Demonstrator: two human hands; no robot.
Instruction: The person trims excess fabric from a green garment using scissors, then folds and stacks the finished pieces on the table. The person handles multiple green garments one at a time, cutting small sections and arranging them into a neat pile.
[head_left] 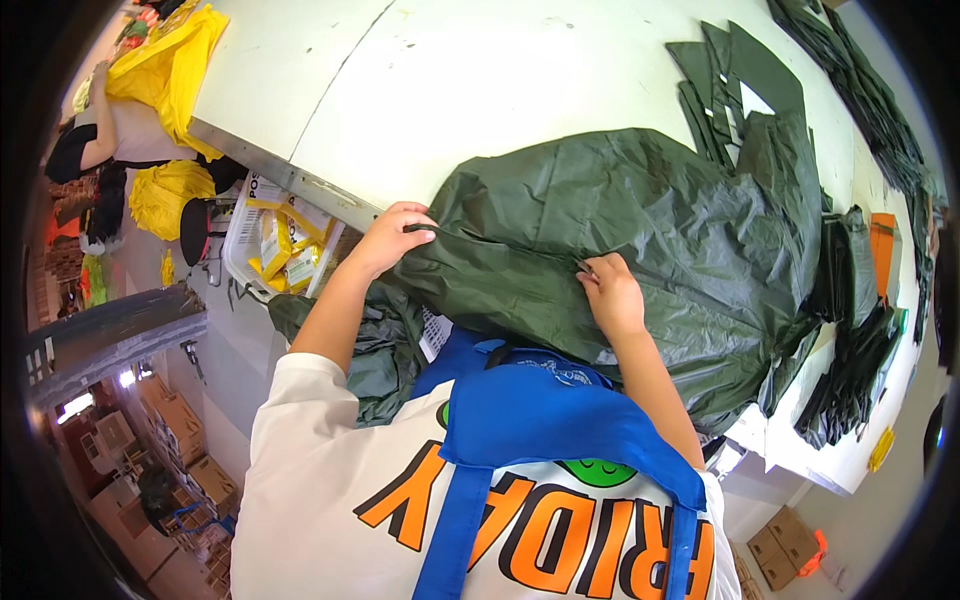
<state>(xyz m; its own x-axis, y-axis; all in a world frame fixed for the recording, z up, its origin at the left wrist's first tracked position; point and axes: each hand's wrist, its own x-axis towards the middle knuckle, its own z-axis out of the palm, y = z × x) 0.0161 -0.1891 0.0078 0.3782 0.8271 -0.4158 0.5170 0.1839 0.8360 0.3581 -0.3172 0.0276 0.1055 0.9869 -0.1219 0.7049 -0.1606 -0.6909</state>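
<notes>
A large sheet of thin, shiny dark green fabric (560, 200), creased like a rainwear garment, covers the near part of the white table and hangs over its front edge. My left hand (395, 240) is closed on the left end of the fabric, thumb on top and fingers round the edge. Along a fold to the right of it, my right hand (612, 292) presses thumb and fingers together on the cloth. A small grey tip shows at those fingertips; I cannot make out what it is.
Cut dark green pieces (700, 90) lie at the far right of the white table (450, 80), with more stacks (850, 370) at the right edge. A clear bin (245, 240) with yellow packets stands at left. Another person's arm (103, 120) is near yellow fabric (170, 75).
</notes>
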